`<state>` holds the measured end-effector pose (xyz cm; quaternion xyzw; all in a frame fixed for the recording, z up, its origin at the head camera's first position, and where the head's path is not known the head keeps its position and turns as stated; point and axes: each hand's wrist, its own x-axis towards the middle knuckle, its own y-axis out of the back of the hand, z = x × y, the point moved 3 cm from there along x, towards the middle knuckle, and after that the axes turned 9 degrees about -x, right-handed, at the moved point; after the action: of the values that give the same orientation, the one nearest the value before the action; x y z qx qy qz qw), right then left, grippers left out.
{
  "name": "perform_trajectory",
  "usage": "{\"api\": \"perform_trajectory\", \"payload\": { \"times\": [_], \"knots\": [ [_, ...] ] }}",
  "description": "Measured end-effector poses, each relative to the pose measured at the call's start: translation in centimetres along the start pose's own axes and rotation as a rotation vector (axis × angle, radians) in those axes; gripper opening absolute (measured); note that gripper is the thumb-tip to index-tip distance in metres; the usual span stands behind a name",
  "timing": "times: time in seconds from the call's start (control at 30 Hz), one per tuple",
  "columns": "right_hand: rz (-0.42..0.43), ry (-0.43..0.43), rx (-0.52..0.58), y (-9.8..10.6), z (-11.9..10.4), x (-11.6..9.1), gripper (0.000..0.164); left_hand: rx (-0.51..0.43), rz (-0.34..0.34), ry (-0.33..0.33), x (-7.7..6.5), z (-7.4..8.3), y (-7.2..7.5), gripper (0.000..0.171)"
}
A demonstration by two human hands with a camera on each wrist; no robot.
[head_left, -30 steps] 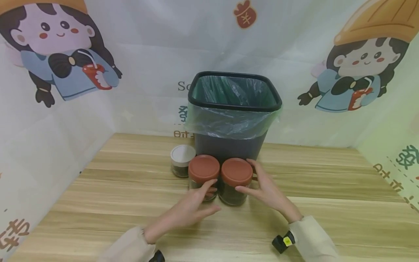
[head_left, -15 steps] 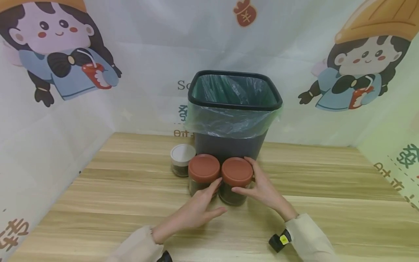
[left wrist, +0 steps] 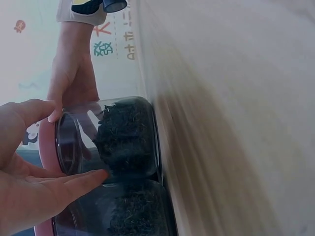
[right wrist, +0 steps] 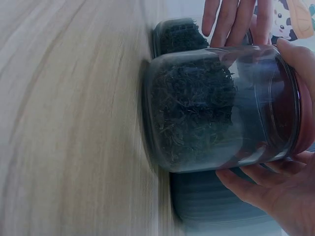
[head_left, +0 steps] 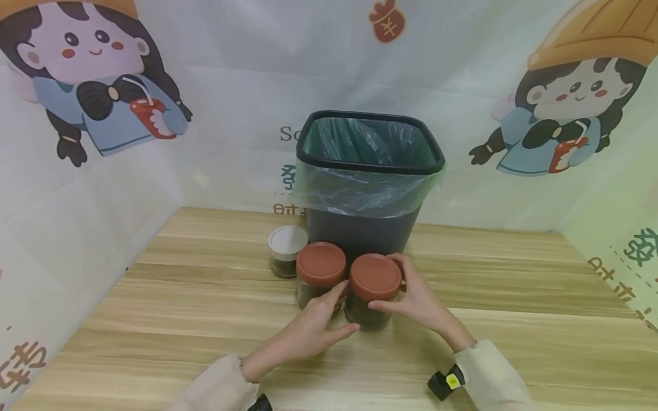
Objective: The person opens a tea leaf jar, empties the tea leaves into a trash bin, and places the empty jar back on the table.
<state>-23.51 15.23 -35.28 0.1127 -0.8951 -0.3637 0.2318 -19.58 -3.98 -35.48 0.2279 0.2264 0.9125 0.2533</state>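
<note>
A glass jar with a red-brown lid (head_left: 375, 275), part-filled with dark dried leaves that look like loose tea, stands in front of the bin. My right hand (head_left: 425, 303) grips it around the lid and upper side, thumb in front and fingers behind. Just left of it is a matching jar (head_left: 321, 265) with the same dark leaves. My left hand (head_left: 312, 328) reaches between the two jars with straight fingers, its thumb spread apart. In the right wrist view, fingers (right wrist: 231, 22) of that hand lie behind the gripped jar (right wrist: 192, 113); whether they touch it I cannot tell.
Behind the jars stands a dark bin (head_left: 360, 228) lined with a clear greenish bag. A smaller white-lidded jar (head_left: 288, 242) sits at the left beside the red-lidded one. All rest on a wood-grain table (head_left: 514, 274) before a printed cloth backdrop (head_left: 231, 114).
The right-hand jar has shifted slightly toward me, with my right hand on it. My left hand has moved a little to the right, into the gap between the jars.
</note>
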Motion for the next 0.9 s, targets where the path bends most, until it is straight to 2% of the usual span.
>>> {"api": "perform_trajectory", "payload": {
  "times": [0.2, 0.4, 0.9],
  "knots": [
    [-0.036, 0.043, -0.008, 0.0, -0.6, -0.4, 0.087, 0.002, -0.002, 0.01, 0.0, -0.1, 0.0, 0.068],
    [-0.041, 0.079, -0.01, 0.1, -1.2, -0.9, 0.086, -0.041, 0.017, 0.001, 0.1, 0.0, -0.1, 0.068],
    [-0.086, 0.129, -0.011, 0.0, -1.7, -2.2, 0.085, -0.086, 0.042, -0.013, 0.2, -0.1, -0.7, 0.078]
  ]
}}
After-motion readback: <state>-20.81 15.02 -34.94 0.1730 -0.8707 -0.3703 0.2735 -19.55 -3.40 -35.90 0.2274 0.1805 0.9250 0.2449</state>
